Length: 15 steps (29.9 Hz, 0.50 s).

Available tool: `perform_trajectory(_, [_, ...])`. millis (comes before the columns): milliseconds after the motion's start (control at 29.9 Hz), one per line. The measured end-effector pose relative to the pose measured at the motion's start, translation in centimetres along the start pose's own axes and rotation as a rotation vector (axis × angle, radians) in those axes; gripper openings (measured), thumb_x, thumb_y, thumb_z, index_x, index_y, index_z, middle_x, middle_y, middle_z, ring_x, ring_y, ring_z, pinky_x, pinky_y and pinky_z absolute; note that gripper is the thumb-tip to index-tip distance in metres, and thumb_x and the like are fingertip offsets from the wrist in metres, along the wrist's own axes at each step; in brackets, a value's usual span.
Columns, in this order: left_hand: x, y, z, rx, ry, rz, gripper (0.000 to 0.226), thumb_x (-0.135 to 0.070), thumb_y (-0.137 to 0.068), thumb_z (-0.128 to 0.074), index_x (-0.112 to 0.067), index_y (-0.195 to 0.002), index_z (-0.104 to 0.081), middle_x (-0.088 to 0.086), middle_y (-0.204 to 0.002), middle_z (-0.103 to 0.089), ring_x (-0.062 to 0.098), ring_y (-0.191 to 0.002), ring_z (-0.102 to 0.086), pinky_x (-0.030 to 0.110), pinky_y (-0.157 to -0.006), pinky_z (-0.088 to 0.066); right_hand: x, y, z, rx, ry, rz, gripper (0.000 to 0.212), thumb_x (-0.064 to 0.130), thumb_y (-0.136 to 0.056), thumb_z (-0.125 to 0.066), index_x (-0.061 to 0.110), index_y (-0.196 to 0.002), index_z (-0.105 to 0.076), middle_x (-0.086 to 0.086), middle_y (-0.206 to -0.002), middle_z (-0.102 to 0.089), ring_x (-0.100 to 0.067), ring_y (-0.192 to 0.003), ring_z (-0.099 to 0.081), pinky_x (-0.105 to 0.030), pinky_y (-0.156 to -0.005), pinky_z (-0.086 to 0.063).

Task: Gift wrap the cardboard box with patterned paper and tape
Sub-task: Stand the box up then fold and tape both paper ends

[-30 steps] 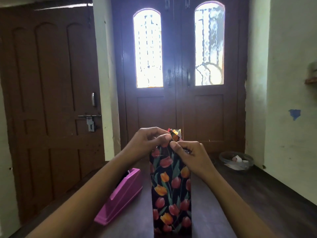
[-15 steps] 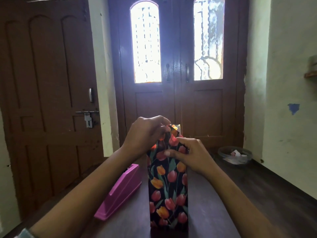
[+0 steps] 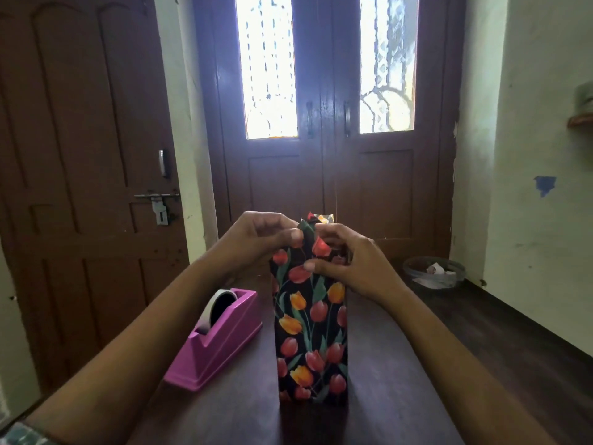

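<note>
Background: dark brown wooden double door with two patterned glass panes, brightly backlit. Left of it, a plain brown panelled door with a metal slide bolt. On the right, a pale plastered wall with a small blue patch.

Dark wooden table fills the lower frame. On the floor past its far right corner sits a round shallow basin holding scraps; contents too small to identify.

Tall box stands upright at the middle of the table, nearer the front edge. It is fully covered in black paper printed with red and orange tulips on green stems. The front face lies smooth. The top end is open, and loose folded flaps stick up above the fingers.

Pink plastic tape dispenser lies just left of the box, near the table's left edge, apart from it. Its tape roll is seated at the far end.

Both forearms cross the table and hide its far edge.

Left hand: fingers curled, thumb and forefinger pinching the paper at the top left.

Right hand: fingers curled over the top right fold, thumb pressed on the front face, pinching the paper.
</note>
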<state>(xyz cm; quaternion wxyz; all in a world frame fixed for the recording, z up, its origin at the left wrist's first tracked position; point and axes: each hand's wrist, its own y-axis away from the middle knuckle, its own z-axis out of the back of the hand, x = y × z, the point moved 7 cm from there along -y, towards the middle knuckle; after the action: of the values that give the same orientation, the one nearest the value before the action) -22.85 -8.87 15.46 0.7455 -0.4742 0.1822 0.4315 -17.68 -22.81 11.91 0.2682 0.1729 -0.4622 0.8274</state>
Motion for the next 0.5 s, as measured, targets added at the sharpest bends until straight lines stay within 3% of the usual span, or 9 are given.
perform_trajectory(67, [0.1, -0.1, -0.2, -0.028, 0.031, -0.017, 0.015, -0.020, -0.086, -0.060, -0.008, -0.083, -0.068, 0.010, -0.089, -0.069, 0.018, -0.083, -0.068, 0.022, -0.069, -0.053, 0.0, 0.6, -0.6, -0.106, 0.052, 0.031, 0.065, 0.053, -0.069, -0.071, 0.022, -0.123, -0.054, 0.005, -0.126, -0.052, -0.011, -0.114, -0.050, -0.037, -0.099, -0.045])
perform_trajectory(134, [0.2, -0.3, -0.3, -0.034, 0.048, -0.011, 0.020, -0.025, -0.084, -0.059, -0.006, -0.082, -0.066, 0.007, -0.094, -0.069, 0.018, -0.090, -0.067, 0.025, -0.073, -0.054, -0.1, 1.2, -0.8, -0.266, 0.118, 0.028, 0.075, 0.066, -0.064, -0.061, 0.027, -0.127, -0.051, 0.001, -0.140, -0.040, -0.018, -0.132, -0.031, -0.044, -0.108, -0.029])
perform_trajectory(201, [0.5, -0.4, -0.3, -0.041, 0.055, 0.017, 0.024, -0.032, -0.080, -0.060, -0.009, -0.080, -0.066, 0.004, -0.092, -0.069, 0.017, -0.090, -0.066, 0.028, -0.074, -0.054, -0.9, 1.6, -0.7, -0.361, 0.117, -0.094, 0.094, 0.074, -0.055, -0.056, 0.035, -0.137, -0.032, 0.000, -0.151, -0.022, -0.021, -0.140, -0.013, -0.047, -0.109, -0.018])
perform_trajectory(267, [0.8, -0.4, -0.1, -0.057, 0.060, 0.050, 0.023, -0.035, -0.079, -0.061, -0.012, -0.078, -0.066, 0.001, -0.088, -0.069, 0.017, -0.088, -0.066, 0.031, -0.073, -0.053, -2.7, 1.6, -1.2, -0.246, -0.079, -0.318, 0.123, 0.075, -0.047, -0.068, 0.032, -0.146, -0.009, -0.004, -0.155, -0.014, -0.026, -0.141, -0.017, -0.049, -0.108, -0.024])
perform_trajectory(334, [1.3, -0.5, 0.2, -0.098, 0.031, 0.080, 0.018, -0.035, -0.082, -0.065, -0.020, -0.073, -0.067, 0.000, -0.084, -0.068, 0.019, -0.086, -0.065, 0.035, -0.076, -0.053, -3.5, 1.6, -2.4, -0.063, -0.299, -0.469, 0.136, 0.069, -0.044, -0.073, 0.028, -0.147, 0.005, -0.009, -0.152, -0.026, -0.029, -0.136, -0.031, -0.045, -0.105, -0.033])
perform_trajectory(502, [2.8, -0.4, 0.3, -0.242, 0.023, 0.238, 0.011, -0.024, -0.084, -0.066, -0.015, -0.077, -0.067, 0.006, -0.083, -0.068, 0.024, -0.083, -0.066, 0.037, -0.075, -0.056, -3.0, 1.9, -2.8, -0.058, -0.263, -0.410, 0.131, 0.069, -0.046, -0.071, 0.027, -0.148, 0.000, -0.009, -0.148, -0.035, -0.028, -0.134, -0.036, -0.043, -0.104, -0.037])
